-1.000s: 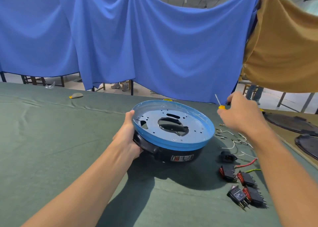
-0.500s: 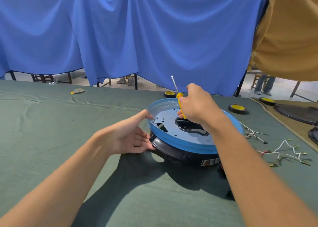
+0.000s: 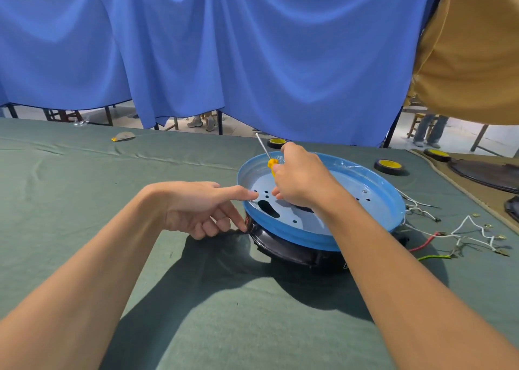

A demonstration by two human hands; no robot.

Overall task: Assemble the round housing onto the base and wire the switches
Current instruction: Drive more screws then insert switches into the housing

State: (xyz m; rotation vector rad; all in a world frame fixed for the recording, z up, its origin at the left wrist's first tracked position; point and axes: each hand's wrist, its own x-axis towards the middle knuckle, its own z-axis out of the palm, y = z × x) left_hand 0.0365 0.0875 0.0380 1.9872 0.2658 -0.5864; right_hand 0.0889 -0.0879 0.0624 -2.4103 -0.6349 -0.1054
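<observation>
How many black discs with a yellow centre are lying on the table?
3. The first disc lies just beyond the blue housing; the second disc is right of it; the third disc lies farther right. The right hand may hide others.

Green-clothed table [image 3: 70, 215], black base [image 3: 283, 246] on it, loose wires [image 3: 460, 236] beside, yellow-hubbed wheels [image 3: 390, 167] behind

Ahead of you a blue drape [image 3: 252, 47] hangs beside a tan cloth [image 3: 471, 47]. Your green tablecloth [image 3: 84, 201] carries three yellow-hubbed wheels [image 3: 389, 167], well apart from a grey scrap [image 3: 123, 136].
</observation>
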